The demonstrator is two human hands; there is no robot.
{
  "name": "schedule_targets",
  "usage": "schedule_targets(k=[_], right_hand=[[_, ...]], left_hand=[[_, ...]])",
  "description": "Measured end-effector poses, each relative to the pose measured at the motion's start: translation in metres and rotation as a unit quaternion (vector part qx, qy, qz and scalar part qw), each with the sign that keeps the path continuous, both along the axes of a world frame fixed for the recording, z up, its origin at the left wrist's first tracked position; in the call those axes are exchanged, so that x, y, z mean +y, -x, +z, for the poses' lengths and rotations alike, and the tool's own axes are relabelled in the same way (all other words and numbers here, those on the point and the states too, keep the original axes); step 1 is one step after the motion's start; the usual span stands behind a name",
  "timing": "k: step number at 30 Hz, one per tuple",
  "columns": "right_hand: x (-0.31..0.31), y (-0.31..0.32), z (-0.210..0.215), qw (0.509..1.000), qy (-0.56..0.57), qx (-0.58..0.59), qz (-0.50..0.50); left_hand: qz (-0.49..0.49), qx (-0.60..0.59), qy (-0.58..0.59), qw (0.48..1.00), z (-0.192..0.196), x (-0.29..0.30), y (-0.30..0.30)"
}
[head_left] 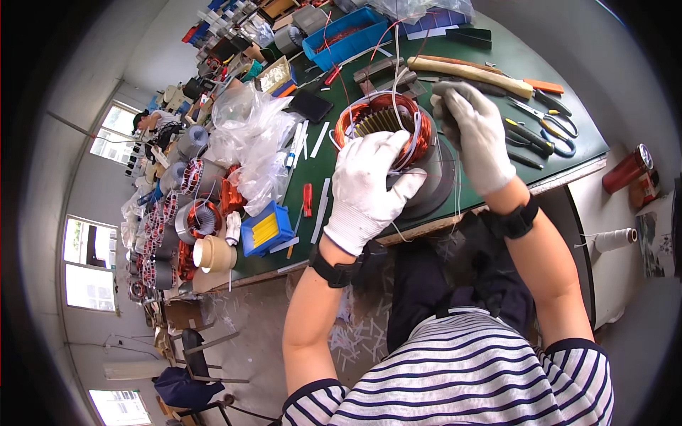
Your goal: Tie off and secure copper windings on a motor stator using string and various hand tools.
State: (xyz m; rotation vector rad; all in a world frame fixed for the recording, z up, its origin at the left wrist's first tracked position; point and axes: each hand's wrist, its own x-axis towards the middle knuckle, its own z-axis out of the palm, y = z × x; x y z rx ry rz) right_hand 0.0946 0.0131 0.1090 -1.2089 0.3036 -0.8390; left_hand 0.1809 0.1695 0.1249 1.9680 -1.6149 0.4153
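A motor stator with copper windings and yellowish slot liners stands at the table's front edge, on a round grey base. My left hand, in a white glove, grips its near-left rim. The fingers bend over the winding and the thumb lies along the near side. White sleeved leads and red wires rise from the coil. Just right of the stator, my right hand, gloved too, is raised with its fingers pressed together. Whatever they may hold is hidden.
Right of the stator lie a wooden-handled tool, scissors and pliers. Leftward are a red-handled tool, a blue box of yellow strips, plastic film and several stators. A blue bin stands behind. Someone works far left.
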Motion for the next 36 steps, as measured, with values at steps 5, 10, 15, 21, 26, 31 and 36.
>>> schedule_targets(k=[5,10,15,21,26,31,36], right_hand=[[-0.052,-0.072,-0.004,0.946,0.284,0.111,-0.107],[-0.045,-0.046,0.005,0.935,0.338,0.105,-0.039],[-0.007,0.004,0.002,0.645,0.746,0.053,-0.156],[-0.001,0.005,0.002,0.575,0.796,0.109,-0.157],[0.007,0.007,0.004,0.596,0.778,0.116,-0.162],[0.027,0.049,-0.004,0.782,0.598,0.115,-0.135],[0.056,0.054,-0.011,0.899,0.414,0.144,0.014]], left_hand=[[-0.103,-0.004,-0.066,0.993,0.035,-0.024,0.010],[0.029,0.237,0.068,0.969,0.028,-0.026,-0.036],[-0.046,0.308,-0.082,0.947,0.038,-0.033,-0.039],[0.120,0.163,0.073,0.977,0.036,0.003,0.027],[0.133,0.140,0.011,0.981,0.001,0.014,0.037],[0.104,0.027,0.049,0.993,-0.022,0.037,0.025],[0.099,-0.029,0.035,0.994,-0.027,0.042,0.014]])
